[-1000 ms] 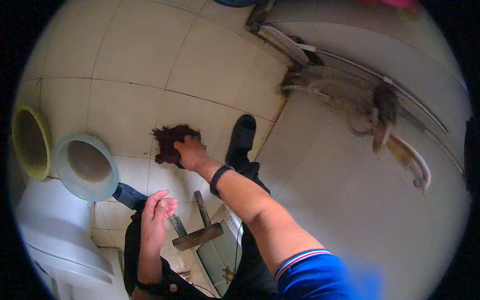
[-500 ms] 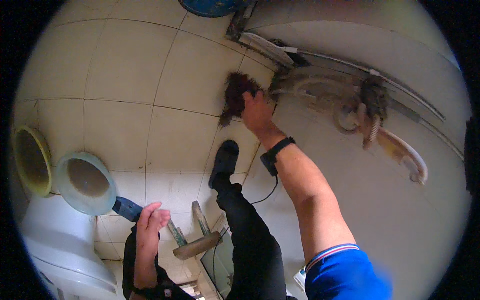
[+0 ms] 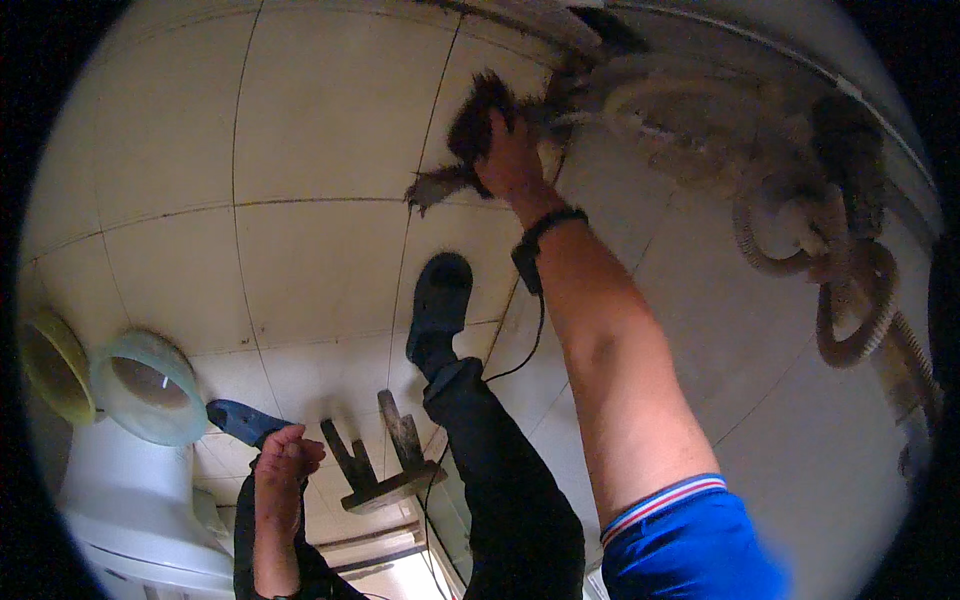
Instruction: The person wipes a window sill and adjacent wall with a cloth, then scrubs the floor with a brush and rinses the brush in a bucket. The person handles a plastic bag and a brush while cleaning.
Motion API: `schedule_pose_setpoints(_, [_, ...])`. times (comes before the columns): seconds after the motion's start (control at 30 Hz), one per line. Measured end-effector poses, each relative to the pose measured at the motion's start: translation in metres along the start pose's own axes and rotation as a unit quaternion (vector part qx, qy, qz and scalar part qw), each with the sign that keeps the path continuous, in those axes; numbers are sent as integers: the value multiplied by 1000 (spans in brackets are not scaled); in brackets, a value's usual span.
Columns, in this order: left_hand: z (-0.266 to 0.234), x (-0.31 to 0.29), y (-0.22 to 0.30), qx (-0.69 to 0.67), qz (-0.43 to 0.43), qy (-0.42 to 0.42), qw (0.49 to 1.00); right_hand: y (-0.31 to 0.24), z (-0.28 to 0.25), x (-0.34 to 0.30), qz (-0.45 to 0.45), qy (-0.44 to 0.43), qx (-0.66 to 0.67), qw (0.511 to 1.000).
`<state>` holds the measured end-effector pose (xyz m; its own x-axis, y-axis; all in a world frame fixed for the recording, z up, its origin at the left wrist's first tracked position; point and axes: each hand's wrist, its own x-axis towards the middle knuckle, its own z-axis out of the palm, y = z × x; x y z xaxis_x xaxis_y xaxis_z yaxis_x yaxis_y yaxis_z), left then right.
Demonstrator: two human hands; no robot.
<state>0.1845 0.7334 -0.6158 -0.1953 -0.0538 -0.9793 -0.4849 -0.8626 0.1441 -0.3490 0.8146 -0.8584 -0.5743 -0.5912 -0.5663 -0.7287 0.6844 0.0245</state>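
Observation:
My right hand [image 3: 514, 165] reaches far forward to the floor, its fingers closed on a dark reddish-brown, shaggy rag [image 3: 480, 125]. The rag lies bunched against the tiles near the foot of the wall, with a ragged end trailing to the left. A dark strap with a small box and a cable [image 3: 528, 262] circles my right wrist. My left hand [image 3: 288, 455] hangs over my left leg, fingers curled together, with nothing visible in them.
Two basins, one yellow-green [image 3: 58, 365] and one pale blue [image 3: 150, 385], hold murky liquid by a white toilet [image 3: 130, 500]. A small wooden stool [image 3: 390, 488] lies tipped between my legs. Grimy hoses [image 3: 860, 330] hang at the right. My feet wear dark slippers [image 3: 440, 295].
My right hand and the rag have shifted forward along the wall's foot. The rag's loose end now spreads leftward. My left fingers have curled in more, and the view has turned.

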Motion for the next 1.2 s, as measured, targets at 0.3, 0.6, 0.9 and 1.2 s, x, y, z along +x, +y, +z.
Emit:
schedule_pose_setpoints(0.3, [-5,14,-16,1,-6,8,1000,91,50,-52,130,-113,71,982])
schedule_pose_setpoints(0.6, [9,26,-20,8,-2,-5,1000,84,14,-8,26,97,27,995])
schedule_pose_setpoints(0.9, [27,28,-23,2,-4,-23,1000,51,106,-151,184,-58,71,979])
schedule_pose_setpoints(1.2, [29,21,-21,47,-20,-4,999,72,136,-174,120,25,99,987])
